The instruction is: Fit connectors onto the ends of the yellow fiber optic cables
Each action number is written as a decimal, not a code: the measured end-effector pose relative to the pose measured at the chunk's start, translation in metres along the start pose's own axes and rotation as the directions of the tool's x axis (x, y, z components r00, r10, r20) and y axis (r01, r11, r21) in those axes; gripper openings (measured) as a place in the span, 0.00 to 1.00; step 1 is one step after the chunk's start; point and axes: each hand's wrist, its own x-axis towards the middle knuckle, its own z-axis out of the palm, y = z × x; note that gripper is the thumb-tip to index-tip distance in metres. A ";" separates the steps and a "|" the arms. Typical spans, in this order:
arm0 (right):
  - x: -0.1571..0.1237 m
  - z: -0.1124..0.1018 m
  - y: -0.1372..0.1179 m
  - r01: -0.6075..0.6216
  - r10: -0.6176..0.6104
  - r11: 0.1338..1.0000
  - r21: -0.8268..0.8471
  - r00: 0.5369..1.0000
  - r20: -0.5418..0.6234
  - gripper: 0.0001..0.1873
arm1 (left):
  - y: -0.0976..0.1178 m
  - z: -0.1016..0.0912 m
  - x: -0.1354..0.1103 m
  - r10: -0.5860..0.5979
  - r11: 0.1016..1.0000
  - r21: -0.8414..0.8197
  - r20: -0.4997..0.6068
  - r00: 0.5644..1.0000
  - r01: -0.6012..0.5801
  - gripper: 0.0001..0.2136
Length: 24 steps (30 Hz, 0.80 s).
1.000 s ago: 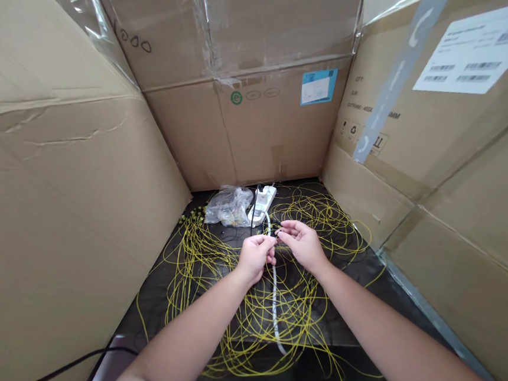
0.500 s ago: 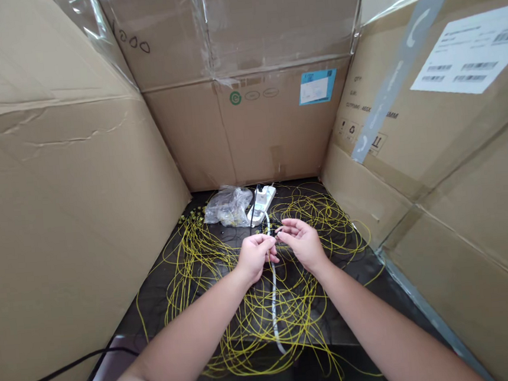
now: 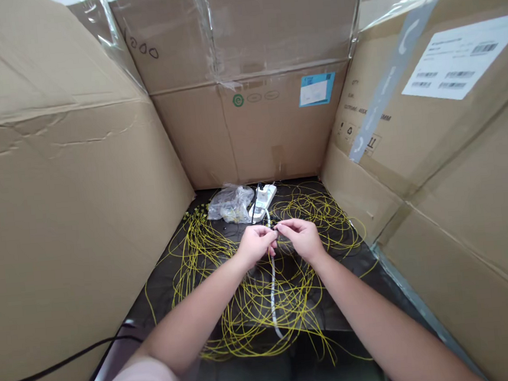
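Close together over the table, my left hand [image 3: 255,245] and my right hand [image 3: 303,238] are both closed in a pinch, their fingertips almost meeting. A small dark piece [image 3: 276,228] shows between the fingertips, too small to name. What the left fingers grip is mostly hidden. Around and beneath both hands spread loose loops of thin yellow cable [image 3: 264,308], with a bundle of their ends at the back left. A thick white cord [image 3: 273,295] passes under the hands toward the table's front edge.
Behind the hands lie a white power strip [image 3: 267,196] with a black plug and a clear plastic bag [image 3: 232,203]. Large cardboard boxes wall the dark table [image 3: 164,287] at left [image 3: 78,170], back [image 3: 271,135] and right [image 3: 460,208]. A black cable [image 3: 60,366] runs at lower left.
My right hand's fingers have closed into a tighter pinch, and its tips have come nearer to the left hand's. The whole view has shifted slightly.
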 end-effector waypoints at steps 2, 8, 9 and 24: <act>0.002 0.000 -0.005 -0.008 0.007 0.999 0.042 1.000 0.002 0.10 | 0.013 0.001 -0.001 0.006 1.000 0.022 -0.007 1.000 -0.006 0.10; 0.021 0.012 -0.034 -0.039 0.041 0.985 0.170 0.999 -0.009 0.11 | 0.054 0.004 0.000 0.124 0.991 0.050 0.018 0.992 -0.125 0.10; 0.027 0.016 -0.041 -0.046 0.048 0.981 0.186 0.999 -0.009 0.11 | 0.060 0.004 0.001 0.144 0.989 0.034 0.009 0.990 -0.144 0.09; 0.202 -0.012 -0.165 0.107 -0.266 0.940 -0.325 0.825 -0.499 0.15 | 0.123 -0.058 0.003 0.222 0.973 -0.026 -0.155 0.963 -0.229 0.10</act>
